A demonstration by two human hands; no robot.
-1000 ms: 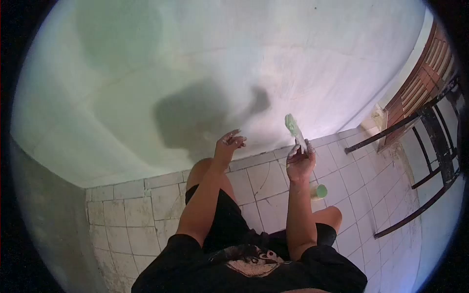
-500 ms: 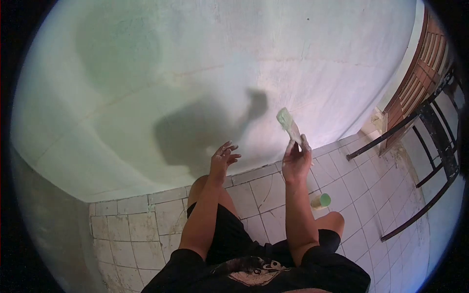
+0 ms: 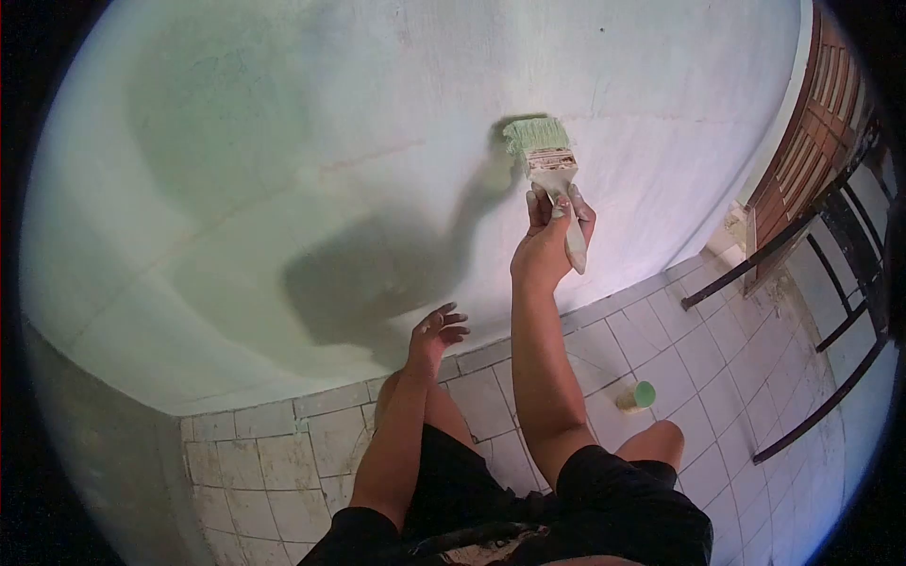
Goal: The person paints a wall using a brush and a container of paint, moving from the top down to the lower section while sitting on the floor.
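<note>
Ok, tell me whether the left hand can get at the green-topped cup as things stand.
Probably not straight across: in this view the right arm lies between the left hand and the green-topped cup; ducking under it might work.

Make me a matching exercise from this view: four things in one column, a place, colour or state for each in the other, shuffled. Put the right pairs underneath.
Things
1. Paintbrush
2. Left hand
3. Small cup
4. Door

Places, colours, states
A. On the tiled floor, green inside
B. Brown and slatted, toward the right edge of the picture
C. Held in the right hand
D. Empty, fingers loosely bent

Right pairs: 1-C, 2-D, 3-A, 4-B
</note>
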